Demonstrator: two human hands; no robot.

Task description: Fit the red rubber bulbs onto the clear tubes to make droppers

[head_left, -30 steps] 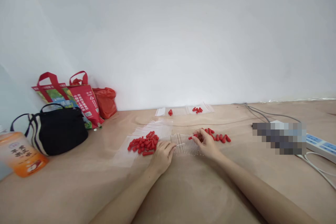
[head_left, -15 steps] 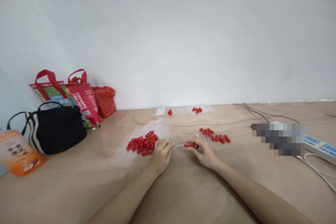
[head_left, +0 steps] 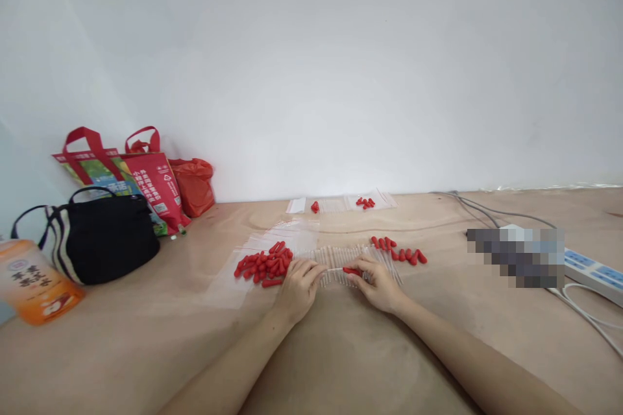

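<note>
The right hand pinches a small red cap, its grip closed on it; the left hand pinches a thin clear tube just left of the cap. Beyond both grips lies one row of clear tubes, with two loose groups of red caps: a pile left of the left grip, a line beyond the right.

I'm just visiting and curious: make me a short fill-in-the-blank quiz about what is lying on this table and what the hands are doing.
1. The right hand pinches one small cap coloured ____.
2. The left hand holds a thin clear ____ whose end meets that cap.
3. The heap of loose caps lies on a clear plastic ____.
4. Far left, beside the black handbag, stands an ____ bottle.

Missing words: red; tube; bag; orange
</note>
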